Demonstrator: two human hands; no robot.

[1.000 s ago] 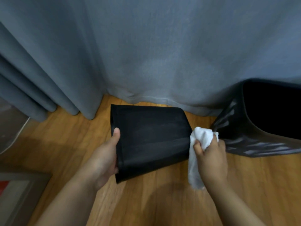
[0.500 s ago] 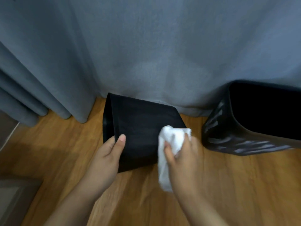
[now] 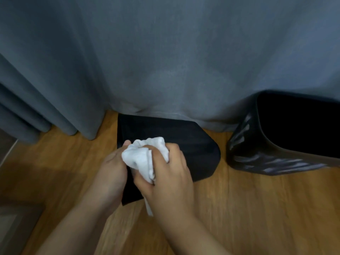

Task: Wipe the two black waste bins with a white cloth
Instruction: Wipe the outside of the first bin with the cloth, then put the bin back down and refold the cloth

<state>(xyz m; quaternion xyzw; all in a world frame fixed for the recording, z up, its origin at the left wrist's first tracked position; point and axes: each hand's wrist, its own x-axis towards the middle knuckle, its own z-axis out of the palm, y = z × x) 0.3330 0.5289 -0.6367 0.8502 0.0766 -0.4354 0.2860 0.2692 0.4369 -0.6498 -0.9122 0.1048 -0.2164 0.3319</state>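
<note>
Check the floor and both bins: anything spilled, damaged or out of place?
No spill or damage shows. The smooth bin lies on its side, left hand steadying it while the right hand wipes with the cloth. The ribbed bin stands apart.

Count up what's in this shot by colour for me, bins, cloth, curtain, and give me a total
Black: 2, the bin lying on its side and the upright bin
White: 1, the cloth gripped in the right hand
Grey: 1, the curtain
Total: 4 things
</note>
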